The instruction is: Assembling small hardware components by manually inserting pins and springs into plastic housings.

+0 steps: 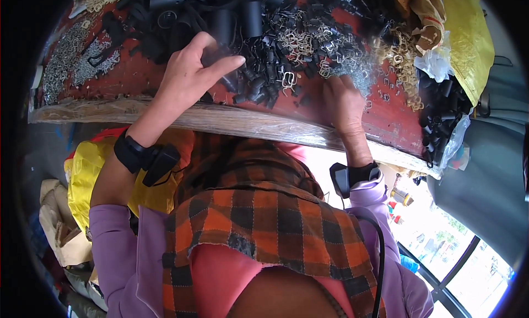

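Observation:
My left hand (190,70) is over the black parts on the red tabletop, its thumb stretched to the right and its fingers bent. Something dark shows between thumb and fingers; the fingertips are hidden, so I cannot make out what it is. To the right, my right hand (344,100) reaches down near the table's front edge, its fingers curled and blurred. Next to it are a heap of small silvery pieces (361,75) and square wire buckles (297,42). A pale metal buckle (288,81) lies between my hands, beside small black plastic pieces (256,89).
Black tubes (252,18) stand at the back. Metal rings (63,59) are heaped at far left, brass-coloured clips (406,64) at right, with black cylinders (441,117) beyond. A wooden edge (237,118) runs along the front. A yellow bag (468,42) hangs at right.

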### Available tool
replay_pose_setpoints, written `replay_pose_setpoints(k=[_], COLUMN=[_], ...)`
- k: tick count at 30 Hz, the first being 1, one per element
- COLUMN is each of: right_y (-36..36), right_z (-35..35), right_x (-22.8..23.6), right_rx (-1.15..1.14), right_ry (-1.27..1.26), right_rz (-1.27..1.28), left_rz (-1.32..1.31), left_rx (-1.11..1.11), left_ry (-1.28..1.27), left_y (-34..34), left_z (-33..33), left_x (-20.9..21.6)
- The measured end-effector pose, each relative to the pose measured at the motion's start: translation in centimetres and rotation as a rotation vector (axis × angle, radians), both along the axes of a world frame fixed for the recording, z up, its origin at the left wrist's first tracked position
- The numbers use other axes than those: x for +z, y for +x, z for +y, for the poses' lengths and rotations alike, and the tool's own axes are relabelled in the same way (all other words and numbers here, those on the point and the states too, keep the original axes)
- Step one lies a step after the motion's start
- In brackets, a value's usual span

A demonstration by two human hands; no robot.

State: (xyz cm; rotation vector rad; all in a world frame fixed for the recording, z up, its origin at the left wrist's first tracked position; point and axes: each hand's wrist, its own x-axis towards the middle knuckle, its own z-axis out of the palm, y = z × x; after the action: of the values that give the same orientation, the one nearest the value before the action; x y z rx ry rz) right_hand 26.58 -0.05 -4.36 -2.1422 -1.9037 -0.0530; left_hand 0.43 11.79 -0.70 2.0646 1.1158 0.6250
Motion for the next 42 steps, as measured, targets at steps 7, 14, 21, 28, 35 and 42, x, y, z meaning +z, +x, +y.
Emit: replay_pose_setpoints(k=[7,14,21,28,35,42], right_y=[0.2,0.2,-1.2,2.1,1.2,1.2], right_z=[0.0,0.0,-1.6,-5.3,-4.7,-4.0], right_x=[-0.6,-0.1,1.1,1.8,0.9,-0.7], right_rx=[-0.008,-0.024,0.082,0.006,0.031,0.017], right_ry=[0.009,-0.068,0.001,-0.118,-0.031,-0.048], right_rz=[-0.014,-0.103,0.217,0.207,0.229,0.048], left_rz=[-0.492,-0.792,-0.633,-0.574,-0.563,-0.65], left_rx=[0.065,-0.074,-0.07,-0.158,-0.151,-0.16], left_ry=[-0.912,-1.329,-1.293,-1.343,-1.328,-1.334], left_y=[-1.4,-0.7,1.4,1.3,1.7,1.4], left_z=[-0.5,-3.5,-5.2,-4.8,-5.2,-5.3], left_x=[-0.3,-0.6,-1.7,-3.1,-3.5,-4.1])
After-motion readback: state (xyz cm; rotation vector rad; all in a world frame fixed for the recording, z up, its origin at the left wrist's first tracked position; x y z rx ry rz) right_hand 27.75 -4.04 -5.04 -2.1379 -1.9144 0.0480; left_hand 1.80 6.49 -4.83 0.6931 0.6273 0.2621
